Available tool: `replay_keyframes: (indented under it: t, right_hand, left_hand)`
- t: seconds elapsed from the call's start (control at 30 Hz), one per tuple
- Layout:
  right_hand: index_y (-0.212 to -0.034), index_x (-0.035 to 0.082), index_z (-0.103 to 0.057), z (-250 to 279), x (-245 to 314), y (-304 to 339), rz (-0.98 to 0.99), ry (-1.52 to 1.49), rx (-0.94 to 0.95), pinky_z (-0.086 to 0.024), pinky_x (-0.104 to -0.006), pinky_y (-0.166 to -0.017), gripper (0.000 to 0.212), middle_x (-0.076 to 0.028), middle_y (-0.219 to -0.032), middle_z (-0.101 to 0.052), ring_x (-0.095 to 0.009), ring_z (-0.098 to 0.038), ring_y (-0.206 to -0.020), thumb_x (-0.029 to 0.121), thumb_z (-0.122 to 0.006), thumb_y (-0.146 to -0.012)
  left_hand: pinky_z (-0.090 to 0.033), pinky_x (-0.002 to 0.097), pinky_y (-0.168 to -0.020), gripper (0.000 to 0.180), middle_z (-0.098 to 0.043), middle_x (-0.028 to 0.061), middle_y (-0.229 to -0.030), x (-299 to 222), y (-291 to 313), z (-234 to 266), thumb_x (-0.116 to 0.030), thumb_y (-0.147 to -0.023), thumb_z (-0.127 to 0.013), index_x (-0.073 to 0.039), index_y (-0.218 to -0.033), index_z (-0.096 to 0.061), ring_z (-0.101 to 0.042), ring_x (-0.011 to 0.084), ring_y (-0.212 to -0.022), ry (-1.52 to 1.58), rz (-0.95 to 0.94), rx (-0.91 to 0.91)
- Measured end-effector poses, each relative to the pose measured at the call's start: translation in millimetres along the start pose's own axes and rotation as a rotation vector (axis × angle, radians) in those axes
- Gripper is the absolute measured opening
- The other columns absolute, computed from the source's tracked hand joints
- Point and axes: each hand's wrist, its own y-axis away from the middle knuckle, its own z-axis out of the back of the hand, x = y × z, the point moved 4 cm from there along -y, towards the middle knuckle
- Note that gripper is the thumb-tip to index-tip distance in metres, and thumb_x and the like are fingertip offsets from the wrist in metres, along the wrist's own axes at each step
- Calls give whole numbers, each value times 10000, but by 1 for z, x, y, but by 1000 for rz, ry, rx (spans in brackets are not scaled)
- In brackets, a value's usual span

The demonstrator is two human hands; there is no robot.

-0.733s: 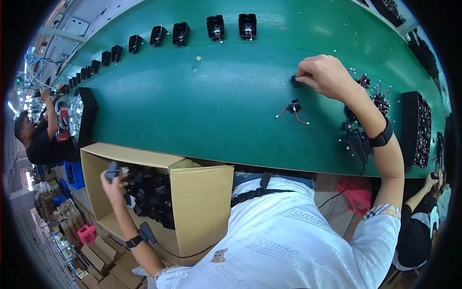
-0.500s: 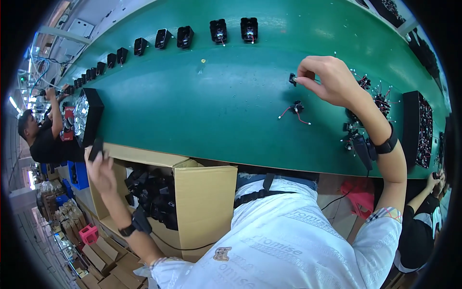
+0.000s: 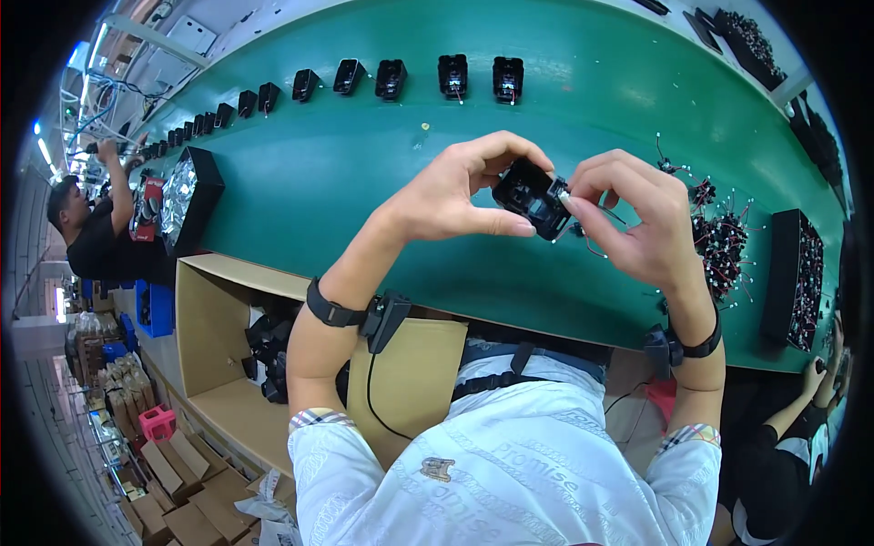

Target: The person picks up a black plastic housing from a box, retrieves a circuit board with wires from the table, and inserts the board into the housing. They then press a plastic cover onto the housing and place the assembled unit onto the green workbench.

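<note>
Above the green table, my left hand [image 3: 442, 196] is closed round a black open-topped plastic housing [image 3: 528, 193], thumb along its near side and fingers on its far side. My right hand [image 3: 642, 214] pinches a small wired part [image 3: 564, 197] at the housing's right end. Most of that part is hidden by the fingertips; a thin wire trails below. Whether it sits inside the housing or only touches its edge, I cannot tell. To the right of my right hand lies a pile of small black parts with red and black wires [image 3: 719, 244].
Similar black housings [image 3: 391, 80] stand in a row along the table's far side. A black tray [image 3: 790, 282] of wired parts is at the right. An open cardboard box [image 3: 410, 364] with black housings stands at the near edge. Co-workers [image 3: 77, 218] sit at both ends.
My left hand has come up from beside the cardboard box to the table's middle with the black housing. My right hand has lowered slightly, bringing the small wired part against the housing.
</note>
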Motion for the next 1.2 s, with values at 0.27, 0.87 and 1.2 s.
replay_keyframes:
  t: [0.27,0.87,1.2]
  right_hand:
    - [-817,17,-637,-20,4,6,53,132,91,-533,-334,-676,147,-98,-1036,-650,-220,-666,-816,-28,-759,-749]
    - [-831,12,-620,-33,-14,21,-449,-389,-100,-472,-259,-697,67,-110,-1231,-528,-92,-541,-891,38,-673,-862]
    - [-876,17,-635,-44,-19,27,-377,-383,-276,-437,-229,-680,75,-115,-1223,-516,-92,-536,-863,49,-703,-870]
  left_hand:
    - [-528,319,-966,620,-655,58,-1185,6,4,6,-170,-761,-900,-34,-1296,-617,-638,150,-1074,10,-33,-23]
    - [-542,276,-839,604,-708,88,-1186,-13,9,-1,-113,-732,-906,-32,-1268,-640,-674,164,-1035,-298,-218,-177]
    - [-581,365,-900,608,-714,152,-1170,-25,12,-11,-145,-700,-927,-12,-1223,-647,-696,284,-1084,-711,-556,-312]
